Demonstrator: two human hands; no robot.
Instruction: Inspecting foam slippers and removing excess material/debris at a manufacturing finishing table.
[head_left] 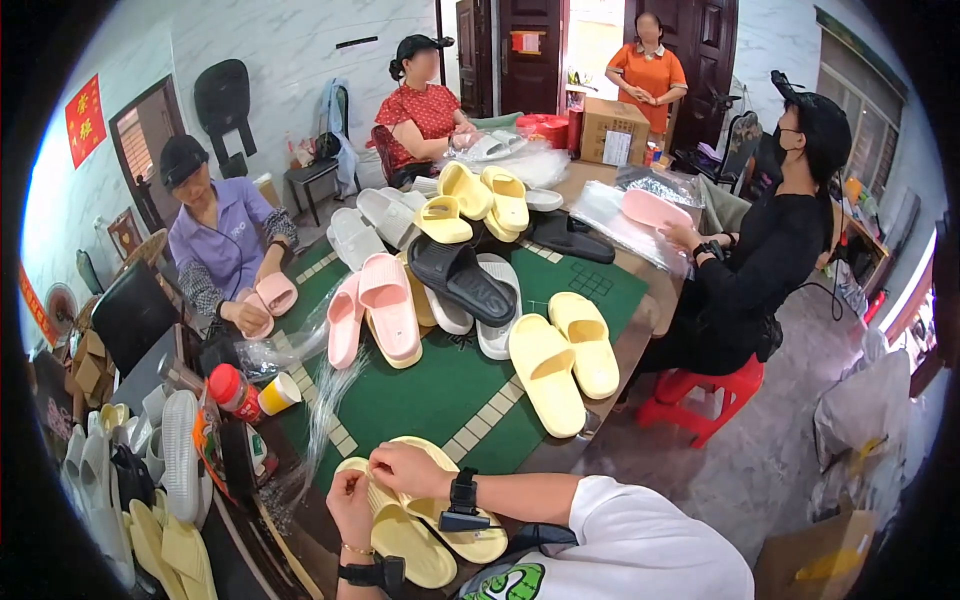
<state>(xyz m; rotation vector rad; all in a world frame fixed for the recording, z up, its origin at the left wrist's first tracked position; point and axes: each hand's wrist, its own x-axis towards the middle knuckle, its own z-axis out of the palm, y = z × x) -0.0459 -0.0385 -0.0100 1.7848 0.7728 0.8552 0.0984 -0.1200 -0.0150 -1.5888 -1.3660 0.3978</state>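
Note:
A pair of yellow slide slippers lies at the near table edge: the left slipper (pixel 412 548) and the right slipper (pixel 478 540), toes pointing away from me. Over the left one's strap, my left hand (pixel 350 502) is closed with its fingertips pinched. My right hand (pixel 408 470) meets it from the right, fingers also pinched, partly covering both straps. Whatever sits between the fingertips is too small to make out. Ahead lies another yellow pair, with a near slipper (pixel 545 375) and a far slipper (pixel 585 343).
Pink slippers (pixel 390 300), a black slipper (pixel 462 280) and several grey and yellow ones pile up mid-table. Clear plastic bags (pixel 325 400), a red-lidded jar (pixel 232 388) and a yellow cup (pixel 280 393) are at left. Co-workers sit around; one handles a pink slipper (pixel 655 210).

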